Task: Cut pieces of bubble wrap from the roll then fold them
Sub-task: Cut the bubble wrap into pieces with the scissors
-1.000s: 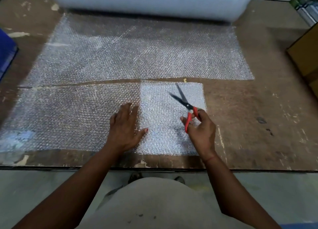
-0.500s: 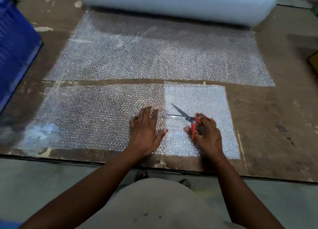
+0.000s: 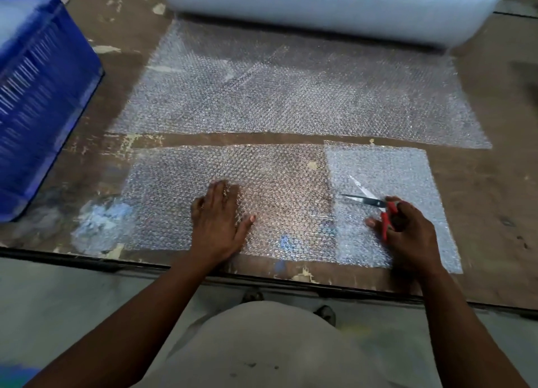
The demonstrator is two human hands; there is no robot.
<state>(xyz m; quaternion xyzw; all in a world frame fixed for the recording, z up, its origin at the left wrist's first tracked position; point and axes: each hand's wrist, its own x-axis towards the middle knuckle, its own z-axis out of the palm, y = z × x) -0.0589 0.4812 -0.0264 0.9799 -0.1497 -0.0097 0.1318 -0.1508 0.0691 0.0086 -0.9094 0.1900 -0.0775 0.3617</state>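
Left hand (image 3: 219, 217) palm-down, fingers straight and together, thumb splayed right, pressing flat on the cut strip of bubble wrap (image 3: 233, 195) at the table's (image 3: 495, 242) near edge; forearm runs in from lower left. Right hand (image 3: 407, 230) curled round the red handles of the scissors (image 3: 375, 205), blades apart and pointing left over the folded piece (image 3: 393, 166), which sits whiter and thicker at the strip's right end. Right wrist low, near the sheet; can't tell if it touches. Roll (image 3: 329, 6) lies across the far side, its unrolled sheet (image 3: 291, 96) spread toward the strip, thin gap between. Blue crate (image 3: 37, 96) at left.
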